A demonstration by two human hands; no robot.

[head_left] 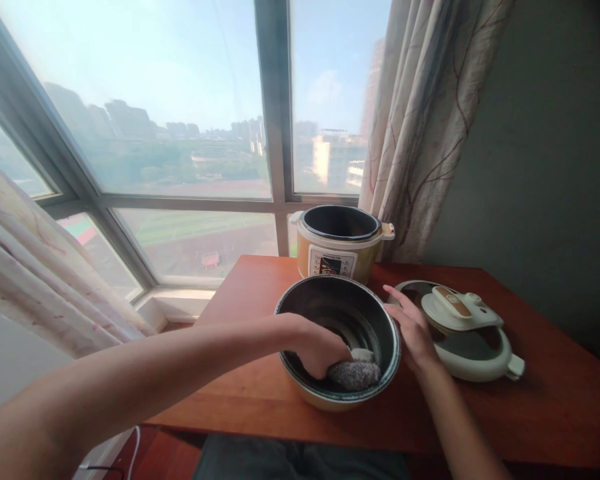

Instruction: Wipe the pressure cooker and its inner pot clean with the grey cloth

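A dark inner pot (325, 293) with a golden outside stands on the reddish-brown table in front of me. My left hand (323, 350) reaches down inside it, fingers closed on a grey fuzzy cloth (355, 375) pressed against the inner wall; a paler part of it shows behind. Most of those fingertips are hidden by the hand and cloth. At the pot's right rim, my right hand (413, 330) rests against the side with its fingers stretched out. Just behind the pot is the pressure cooker body (337, 257), uncovered, with a control panel on its front.
To the right lies the cooker lid (480, 340), with its handle up, close to my right hand. The wooden table (240, 393) ends near my lap. Large windows (180, 133) and curtains (430, 100) stand beyond it. A white cable (136, 447) hangs at lower left.
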